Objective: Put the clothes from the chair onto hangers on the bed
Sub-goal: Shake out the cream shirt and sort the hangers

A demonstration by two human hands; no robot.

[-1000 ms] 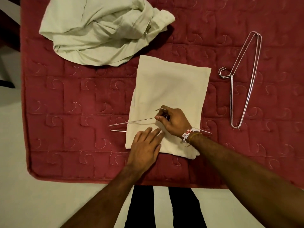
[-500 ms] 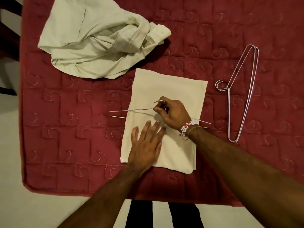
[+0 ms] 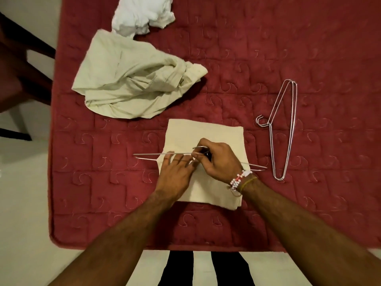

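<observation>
At frame centre, the right hand [image 3: 218,159] is gripping a wire hanger [image 3: 148,155] lying across a folded cream cloth [image 3: 206,131] on the red bed [image 3: 309,48], while the left hand [image 3: 175,174] is pressing open-palmed on the cloth.

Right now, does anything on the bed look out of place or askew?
Nothing damaged. The shirt and white cloth lie crumpled, not yet hung. The spare hangers lie free. The right hand grips the hanger across the folded cloth; the left hand presses the cloth flat.
</observation>
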